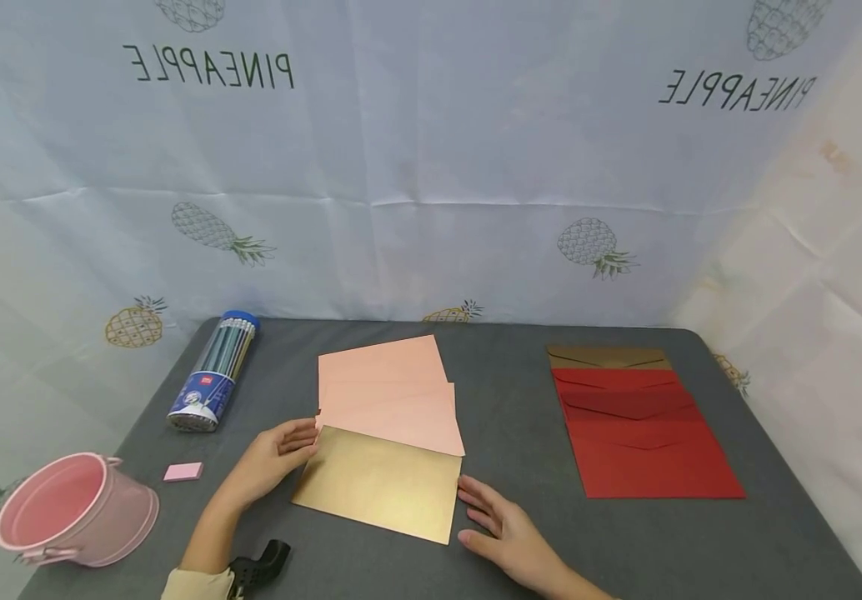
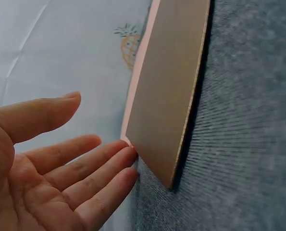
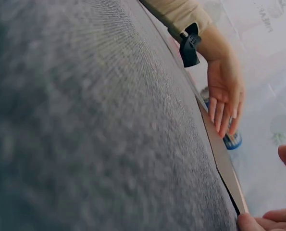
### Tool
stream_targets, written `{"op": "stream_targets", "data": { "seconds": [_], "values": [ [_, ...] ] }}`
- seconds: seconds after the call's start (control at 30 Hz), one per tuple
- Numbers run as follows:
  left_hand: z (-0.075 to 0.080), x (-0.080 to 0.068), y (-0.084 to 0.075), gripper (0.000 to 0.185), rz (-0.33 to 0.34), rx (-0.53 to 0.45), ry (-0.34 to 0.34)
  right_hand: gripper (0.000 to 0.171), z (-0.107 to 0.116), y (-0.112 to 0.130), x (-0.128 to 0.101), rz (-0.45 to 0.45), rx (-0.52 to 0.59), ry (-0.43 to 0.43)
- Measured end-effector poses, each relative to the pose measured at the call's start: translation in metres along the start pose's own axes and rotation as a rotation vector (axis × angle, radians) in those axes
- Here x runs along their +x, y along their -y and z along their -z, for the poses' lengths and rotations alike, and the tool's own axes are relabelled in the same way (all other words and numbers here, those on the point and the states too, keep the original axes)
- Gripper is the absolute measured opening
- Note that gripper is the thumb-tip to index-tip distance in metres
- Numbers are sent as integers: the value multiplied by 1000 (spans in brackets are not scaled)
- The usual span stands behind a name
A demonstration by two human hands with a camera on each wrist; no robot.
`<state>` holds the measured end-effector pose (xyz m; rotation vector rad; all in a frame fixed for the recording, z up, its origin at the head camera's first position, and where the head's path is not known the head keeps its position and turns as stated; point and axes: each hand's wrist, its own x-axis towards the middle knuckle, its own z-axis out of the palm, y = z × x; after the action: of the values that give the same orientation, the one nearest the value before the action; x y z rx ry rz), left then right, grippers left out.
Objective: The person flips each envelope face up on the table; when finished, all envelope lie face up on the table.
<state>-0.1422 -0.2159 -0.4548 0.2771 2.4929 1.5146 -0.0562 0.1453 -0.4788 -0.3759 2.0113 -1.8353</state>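
A plain gold paper rectangle point(image 1: 382, 483), envelope-sized, lies flat in the middle of the grey table. It overlaps the near edge of two pink paper rectangles point(image 1: 389, 408), which lie staggered behind it. My left hand point(image 1: 269, 458) is at its left side, fingers extended and fingertips right at the far left corner; the left wrist view shows the thumb raised away from the paper. On the opposite side, the fingertips of my right hand point(image 1: 506, 533) meet the right edge, thumb apart. Only part of the right hand point(image 3: 272, 221) shows in its wrist view.
Red envelopes point(image 1: 656, 467) and a brown-gold envelope point(image 1: 607, 357) lie overlapped at right. At left are a tub of pencils point(image 1: 213, 375), a pink eraser point(image 1: 183, 472) and a pink bucket point(image 1: 101, 517). A pineapple-print cloth point(image 1: 431, 158) hangs behind the table point(image 1: 506, 400).
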Motion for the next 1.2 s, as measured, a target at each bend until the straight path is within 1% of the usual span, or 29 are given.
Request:
{"op": "stream_targets", "data": {
  "seconds": [0.07, 0.13, 0.27, 0.37, 0.5, 0.6, 0.67, 0.7, 0.77, 0.87, 0.93, 1.03, 1.13, 1.2],
  "values": [
    [-1, -1, 2, 49, 7, -15, -2, 69, -3, 0, 1, -6, -4, -18],
    [-1, -2, 2, 49, -4, -10, 5, 71, -5, 0, 2, -13, -1, -39],
    [-1, -4, -1, 49, -11, -2, 3, 73, -9, 1, 4, -37, 11, -80],
    [-1, -5, -2, 49, -8, 4, -7, 74, -9, 3, 5, -64, 36, -94],
    [-3, -6, -1, 47, 16, -5, -56, 74, -10, 7, 5, -82, 116, -107],
    [-4, -7, -4, 46, 41, -67, -108, 71, -10, 8, 6, -63, 214, -137],
    [-5, -6, -7, 46, 45, -108, -140, 69, -9, 9, 10, -32, 268, -181],
    [-7, -5, -9, 46, 45, -136, -155, 69, -7, 10, 12, -12, 284, -211],
    [-10, -1, -12, 46, 48, -182, -190, 68, -4, 11, 20, 28, 278, -274],
    [-15, 9, -16, 48, 61, -238, -242, 66, 2, 14, 33, 73, 213, -370],
    [-19, 16, -19, 50, 71, -252, -270, 64, 8, 16, 41, 104, 162, -417],
    [-25, 28, -22, 51, 83, -283, -298, 61, 17, 18, 53, 139, 115, -463],
    [-31, 37, -23, 51, 93, -382, -303, 61, 26, 17, 62, 175, 139, -477],
    [-34, 41, -21, 51, 108, -454, -290, 60, 31, 13, 67, 184, 178, -479]
  ]
}}
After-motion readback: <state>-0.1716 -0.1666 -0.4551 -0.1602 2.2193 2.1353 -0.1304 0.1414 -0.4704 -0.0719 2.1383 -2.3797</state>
